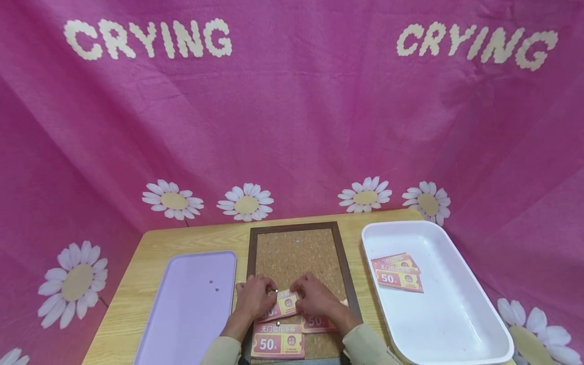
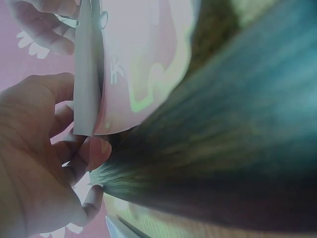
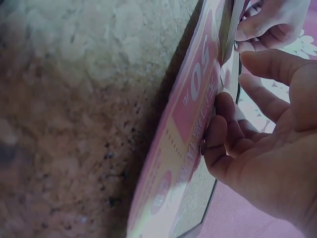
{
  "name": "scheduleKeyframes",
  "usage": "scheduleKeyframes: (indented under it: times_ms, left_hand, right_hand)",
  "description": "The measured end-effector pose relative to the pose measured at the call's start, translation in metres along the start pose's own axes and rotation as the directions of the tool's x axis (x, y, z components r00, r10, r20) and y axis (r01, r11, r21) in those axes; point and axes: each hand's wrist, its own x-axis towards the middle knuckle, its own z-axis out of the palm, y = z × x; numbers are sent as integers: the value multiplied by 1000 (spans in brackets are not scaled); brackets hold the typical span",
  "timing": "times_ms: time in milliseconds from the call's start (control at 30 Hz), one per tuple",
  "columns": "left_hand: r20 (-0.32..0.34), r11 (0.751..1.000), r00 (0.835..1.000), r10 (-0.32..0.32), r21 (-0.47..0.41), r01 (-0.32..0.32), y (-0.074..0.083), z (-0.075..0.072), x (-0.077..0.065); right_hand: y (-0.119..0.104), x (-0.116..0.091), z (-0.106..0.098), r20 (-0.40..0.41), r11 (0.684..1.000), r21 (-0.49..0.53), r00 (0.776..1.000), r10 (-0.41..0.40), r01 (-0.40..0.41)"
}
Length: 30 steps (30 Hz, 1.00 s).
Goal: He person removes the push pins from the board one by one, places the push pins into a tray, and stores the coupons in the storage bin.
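Note:
Over the cork board point(image 1: 296, 253), my left hand point(image 1: 256, 298) pinches a small metal thumbtack point(image 1: 276, 290) at the upper edge of a pink and yellow coupon point(image 1: 286, 303). On the other side, my right hand point(image 1: 317, 298) holds that coupon's right edge between thumb and fingers. Another coupon point(image 1: 278, 342) lies below with a tack point(image 1: 278, 323) at its top edge. Partly under the right forearm is one more coupon point(image 1: 315, 323). The right wrist view shows a coupon point(image 3: 188, 99) flat on the cork beneath the right fingers point(image 3: 218, 134).
To the left lies a purple tray point(image 1: 191, 304) with two tacks point(image 1: 213, 285) on it. A white tub point(image 1: 447, 304) at the right holds several coupons point(image 1: 397, 274). The board's dark frame point(image 1: 339, 238) borders the work area on the wooden table point(image 1: 196, 238).

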Motion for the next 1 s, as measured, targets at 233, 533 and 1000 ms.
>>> scheduleKeyframes:
  times_ms: [233,533,1000]
  left_hand:
    - [8,1000,1000,-14,-8,14,0,-1,1]
    - [3,1000,1000,-4,-2,4,-1,1,1]
    - [-3,1000,1000,-7,8,7,1,2,3]
  right_hand:
    - [-2,1,3,-20,999,-34,999,-26,25]
    - [-5,1,6,-16,1000,11,1000,-8,9]
    - [-2,4,8,0,995,97,1000,-26,26]
